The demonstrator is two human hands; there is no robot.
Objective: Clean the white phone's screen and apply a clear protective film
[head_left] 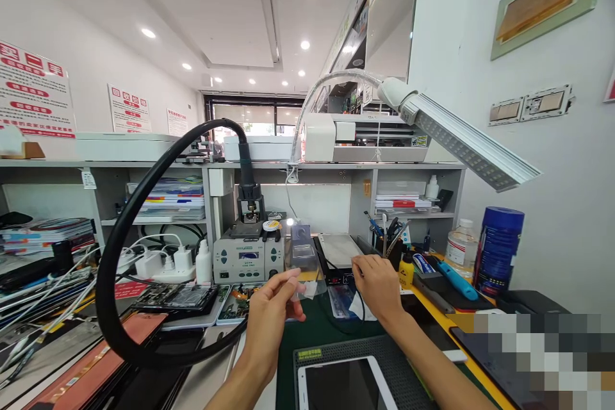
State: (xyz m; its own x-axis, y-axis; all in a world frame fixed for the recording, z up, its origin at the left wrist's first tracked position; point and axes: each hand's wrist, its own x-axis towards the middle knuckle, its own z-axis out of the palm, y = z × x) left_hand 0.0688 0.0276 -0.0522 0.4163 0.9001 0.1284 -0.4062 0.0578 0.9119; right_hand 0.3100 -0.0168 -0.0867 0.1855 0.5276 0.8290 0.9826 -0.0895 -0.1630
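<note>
My left hand [275, 311] is raised over the green mat, thumb and fingertips pinched together. Whatever is in the pinch, if anything, is too small to make out; a clear plastic piece [310, 285] shows just behind the fingertips. My right hand [377, 285] is curled at the front right corner of a black device with a pale flat top [339, 250]. Its fingertips are hidden, so what they grip there does not show. Below the hands, a white tablet [346, 385] with a dark screen lies on a dark dotted pad [319, 355].
A thick black hose [108, 269] loops at the left from a grey soldering station [248, 259]. An LED lamp [473, 141] hangs at upper right. Opened device boards [177, 296] lie left; a tool cup [390, 243], yellow bottle [406, 271] and blue canister [500, 250] stand right.
</note>
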